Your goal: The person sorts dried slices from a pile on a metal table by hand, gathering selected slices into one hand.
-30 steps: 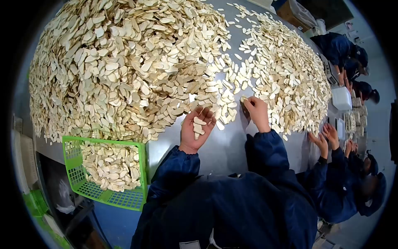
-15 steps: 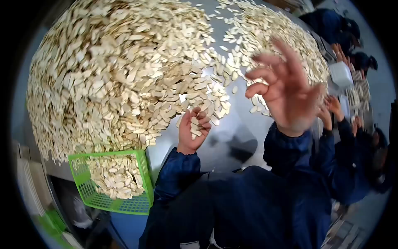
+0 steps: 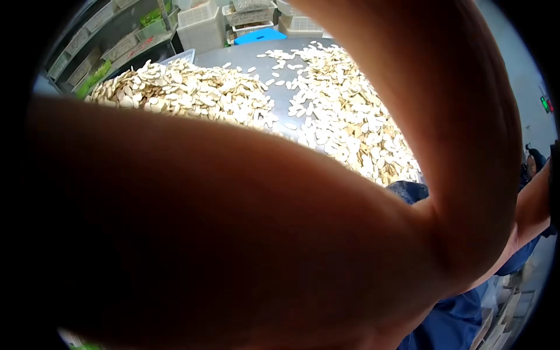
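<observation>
My right hand [image 3: 443,221] is right in front of the camera, very large and partly dark. Its thumb and a finger are spread wide apart, and nothing shows between them except the view beyond. My left hand is not seen; the right hand covers the lower part of the picture. Past the fingers, a heap of pale slices [image 3: 192,90] lies at the left of the metal table [image 3: 224,56], and a second heap of slices [image 3: 350,114] lies to the right.
Behind the table stand stacked white baskets [image 3: 199,26], a blue lid [image 3: 260,36] and shelves [image 3: 87,44] with trays. A dark blue sleeve [image 3: 449,321] shows at the lower right.
My right hand has risen from the slices up to the camera, its fingers spread. The view has tilted upward; my left hand and the green basket have dropped out of sight.
</observation>
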